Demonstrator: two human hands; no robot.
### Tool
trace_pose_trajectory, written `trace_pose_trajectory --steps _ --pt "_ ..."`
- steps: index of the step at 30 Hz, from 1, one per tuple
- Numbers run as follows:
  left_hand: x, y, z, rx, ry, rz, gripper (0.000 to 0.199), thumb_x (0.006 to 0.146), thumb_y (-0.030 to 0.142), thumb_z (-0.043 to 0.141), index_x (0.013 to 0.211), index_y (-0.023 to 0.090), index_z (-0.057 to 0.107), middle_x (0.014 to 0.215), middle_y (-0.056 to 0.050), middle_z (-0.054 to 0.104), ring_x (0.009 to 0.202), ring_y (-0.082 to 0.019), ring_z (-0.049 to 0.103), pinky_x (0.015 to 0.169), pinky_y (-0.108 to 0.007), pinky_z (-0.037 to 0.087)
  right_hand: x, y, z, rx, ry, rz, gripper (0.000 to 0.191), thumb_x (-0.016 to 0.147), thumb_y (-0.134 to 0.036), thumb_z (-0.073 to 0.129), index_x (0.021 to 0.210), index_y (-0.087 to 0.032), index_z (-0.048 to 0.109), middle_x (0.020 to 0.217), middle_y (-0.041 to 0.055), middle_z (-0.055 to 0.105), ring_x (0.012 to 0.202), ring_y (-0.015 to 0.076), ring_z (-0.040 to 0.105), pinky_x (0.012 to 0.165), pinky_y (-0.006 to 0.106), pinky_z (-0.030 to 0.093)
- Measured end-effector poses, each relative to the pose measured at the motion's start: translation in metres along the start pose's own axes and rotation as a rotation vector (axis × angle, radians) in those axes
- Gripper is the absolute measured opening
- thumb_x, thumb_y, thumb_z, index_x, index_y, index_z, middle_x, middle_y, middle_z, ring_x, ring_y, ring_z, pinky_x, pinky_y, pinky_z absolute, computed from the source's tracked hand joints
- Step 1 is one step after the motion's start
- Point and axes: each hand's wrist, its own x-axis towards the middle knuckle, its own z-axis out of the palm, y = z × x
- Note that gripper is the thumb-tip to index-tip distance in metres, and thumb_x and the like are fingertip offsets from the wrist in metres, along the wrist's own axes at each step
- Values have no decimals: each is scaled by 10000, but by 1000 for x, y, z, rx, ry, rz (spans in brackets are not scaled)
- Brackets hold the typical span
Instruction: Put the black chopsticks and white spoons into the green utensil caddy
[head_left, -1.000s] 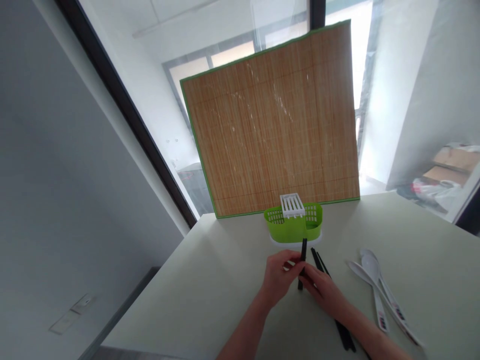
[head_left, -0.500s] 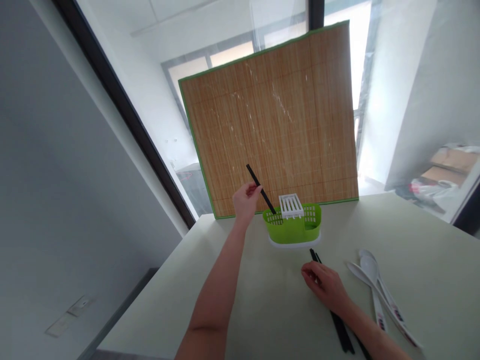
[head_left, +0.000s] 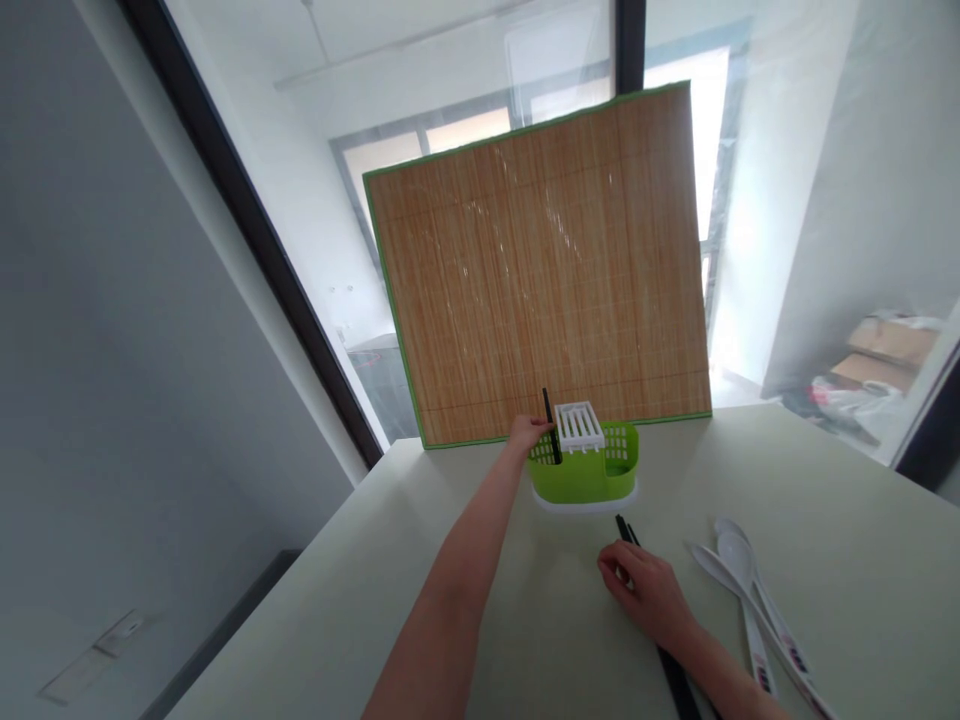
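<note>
My left hand [head_left: 525,434] reaches out to the green cutlery holder [head_left: 581,480]. Its fingers pinch slim black chopsticks [head_left: 556,447], whose lower end is down in the holder's left compartment. The chopsticks stand almost upright; whether they are one or a pair I cannot tell. A white slatted rack [head_left: 579,427] sits across the holder's middle. My right hand [head_left: 646,590] rests near the table's front with its fingers curled and nothing visible in them. Beneath that hand and wrist lie more black chopsticks [head_left: 679,685], partly hidden.
Several white spoons [head_left: 739,565] lie crossed on the table [head_left: 847,560] to the right. Behind the holder a bamboo mat [head_left: 547,280] with green edging stands upright against the glass. A grey wall [head_left: 112,400] rises on the left.
My left hand has moved right and down to the holder. The chopsticks have swung from a slant to nearly upright and gone into the left compartment. My right hand has hardly moved.
</note>
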Motion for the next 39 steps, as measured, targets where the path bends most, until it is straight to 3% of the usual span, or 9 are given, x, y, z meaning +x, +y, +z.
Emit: trace_pose_trajectory --steps 6,12,18,22,26,29,32,35,39 --pt "14 -9 3 51 -46 36 289 667 359 733 847 134 701 899 -122 698 875 -222 639 797 -337 493 1 -1 1 -14 -44 12 156 873 -207 403 805 -214 543 731 -7 585 638 120 551 586 218 400" --pt "11 -11 2 91 -75 103 273 683 301 722 928 180 700 941 -89 698 909 -212 630 839 -340 472 1 -1 3 -26 -103 20 141 874 -200 404 806 -216 526 734 -13 573 634 120 537 592 225 378" --pt "-3 -3 -8 73 62 139 253 710 265 681 949 182 696 984 -95 685 960 -225 608 869 -347 451 0 -3 0 -33 -144 43 140 878 -193 401 813 -215 523 748 -16 571 647 119 535 607 227 378" --pt "-41 -11 -16 7 291 181 311 838 258 488 1111 176 612 1145 -100 615 1044 -190 559 928 -337 409 -2 0 -1 -66 -142 57 142 887 -204 399 822 -218 524 760 -19 578 662 120 549 620 229 377" --pt "-108 -49 -1 -205 531 263 291 817 259 474 1054 165 613 1057 -92 634 930 -182 585 872 -346 440 -6 4 1 -187 -146 81 146 893 -208 398 829 -224 528 780 -19 593 674 123 570 622 231 381" --pt "-156 -81 17 -303 482 216 262 805 260 490 1018 179 620 1028 -81 638 853 -165 591 791 -313 466 -9 5 2 -410 -143 122 146 891 -217 402 830 -223 535 795 -4 597 699 146 593 579 239 372" --pt "-183 -94 30 -332 394 129 249 811 265 478 1000 185 620 1004 -80 640 792 -158 588 667 -273 476 -11 3 0 -656 -147 252 108 870 -232 434 861 -205 537 809 26 597 707 182 614 493 242 335" --pt "-189 -90 34 -303 333 172 248 817 237 455 1000 192 616 1009 -73 631 787 -148 578 627 -249 464 -13 0 -5 -789 -167 383 126 854 -271 457 905 -183 532 818 50 593 669 204 627 441 247 310" --pt "-188 -84 39 -267 281 206 249 810 192 442 987 183 617 985 -71 628 778 -139 571 617 -234 452 -19 -2 -15 -786 -264 475 183 847 -326 453 864 -166 541 829 77 612 646 231 648 434 263 335"
